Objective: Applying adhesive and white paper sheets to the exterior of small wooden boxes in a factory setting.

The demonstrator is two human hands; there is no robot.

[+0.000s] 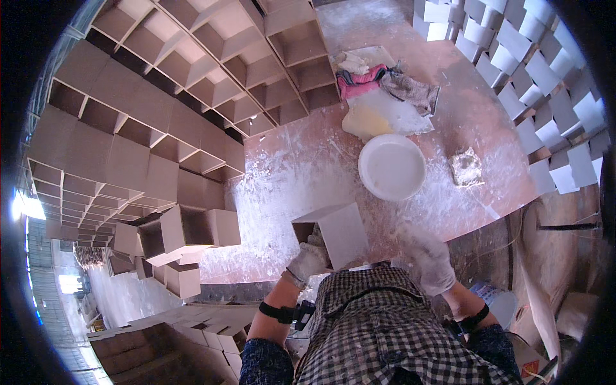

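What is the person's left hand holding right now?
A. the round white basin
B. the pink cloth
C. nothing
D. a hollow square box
D: the gloved left hand grips the lower edge of a hollow square box, while the round white basin and the pink cloth lie untouched farther up the dusty table.

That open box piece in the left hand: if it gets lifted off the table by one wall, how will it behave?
The open box piece looks rigid: its walls stay square under the left hand. It is hollow and thin-walled, so probably light for its size, and possibly brittle at the edges. White powder coats the table and both gloves, so the grip may be somewhat slippery. Flat faces mean it should not roll.
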